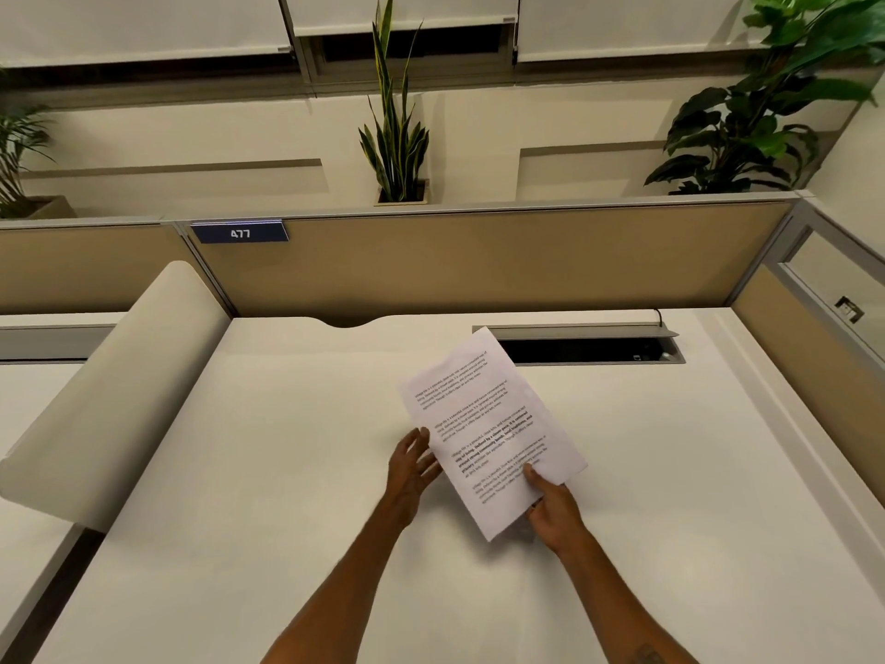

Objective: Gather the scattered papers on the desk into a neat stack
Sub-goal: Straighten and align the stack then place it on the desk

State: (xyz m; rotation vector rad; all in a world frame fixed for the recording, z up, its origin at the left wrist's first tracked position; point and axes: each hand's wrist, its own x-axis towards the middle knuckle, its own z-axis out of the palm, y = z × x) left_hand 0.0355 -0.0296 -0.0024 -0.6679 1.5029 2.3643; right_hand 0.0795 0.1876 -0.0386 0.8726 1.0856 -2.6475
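Observation:
White printed papers (483, 414) are held together above the middle of the white desk (287, 472), tilted with the top edge pointing away and left. My right hand (550, 505) grips their lower right corner, thumb on top and fingers underneath. My left hand (412, 464) is at the papers' left edge, fingers spread and loosely curved, touching or nearly touching the edge without gripping. How many sheets are in the bundle cannot be told. No other loose paper shows on the desk.
A tan partition (479, 261) with a blue tag reading 477 (239, 232) closes the desk's far side. An open cable tray slot (589, 349) lies at the back right. A rounded white divider (119, 385) borders the left. Potted plants (397, 151) stand behind.

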